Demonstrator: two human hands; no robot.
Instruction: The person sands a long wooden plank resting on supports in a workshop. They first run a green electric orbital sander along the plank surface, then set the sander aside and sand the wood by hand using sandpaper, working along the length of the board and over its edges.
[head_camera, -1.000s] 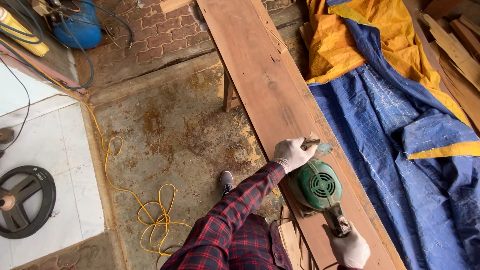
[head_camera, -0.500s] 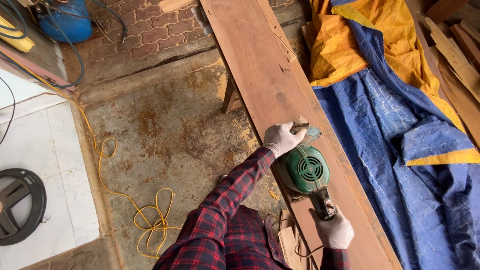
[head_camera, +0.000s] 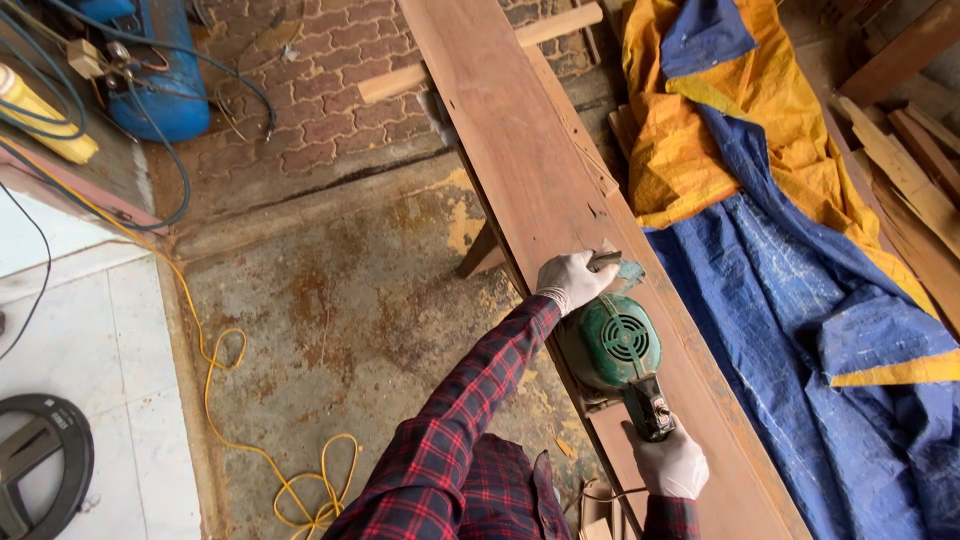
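Holding the green power sander (head_camera: 612, 348) flat on the long wooden board (head_camera: 520, 150) looks the right way to work here, with even pressure so it does not dig into one spot. Nearest to the camera, the right hand (head_camera: 668, 462), in a pale glove, is closed around the black rear handle of the tool. A little further along, the left hand (head_camera: 572, 281), also gloved, is closed on the front grip of the sander. The tool sits on the board near its close end. Beyond the board lie a blue and yellow tarpaulin (head_camera: 790, 260), a yellow cable (head_camera: 215, 370) on the floor and a blue tank (head_camera: 160, 75).
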